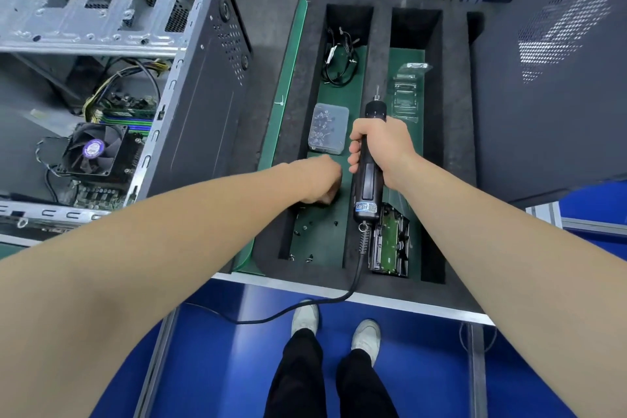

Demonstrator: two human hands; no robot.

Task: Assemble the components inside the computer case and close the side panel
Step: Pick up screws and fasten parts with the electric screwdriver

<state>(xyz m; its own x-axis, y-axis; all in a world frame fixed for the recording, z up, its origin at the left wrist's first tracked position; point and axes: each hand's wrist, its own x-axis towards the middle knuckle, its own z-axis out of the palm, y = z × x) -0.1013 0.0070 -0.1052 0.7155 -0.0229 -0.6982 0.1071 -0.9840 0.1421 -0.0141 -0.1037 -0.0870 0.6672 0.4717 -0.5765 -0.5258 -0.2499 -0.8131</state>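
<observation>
Head view, looking down past both bare forearms at a workbench. The right hand (383,146) is wrapped tightly around a black electric screwdriver (368,180), held with its bit pointing away from the person; its cord (339,299) trails off the bench edge. The left hand (322,180) is down in the left compartment of a black foam tray (381,44), fingers curled toward the green floor. It is blurred, so I cannot tell whether it holds anything. Loose screws (305,227) lie scattered just below it. A clear plastic box (328,128) of screws sits just beyond the hand, and a cable bundle (339,58) lies farther back. A hard drive (390,244) lies in the middle compartment, near the screwdriver's base. The open computer case (196,95) lies at the left, its cooler fan (91,149) showing inside. The dark side panel (549,78), with a perforated vent, is at the right, well apart from the case.
</observation>
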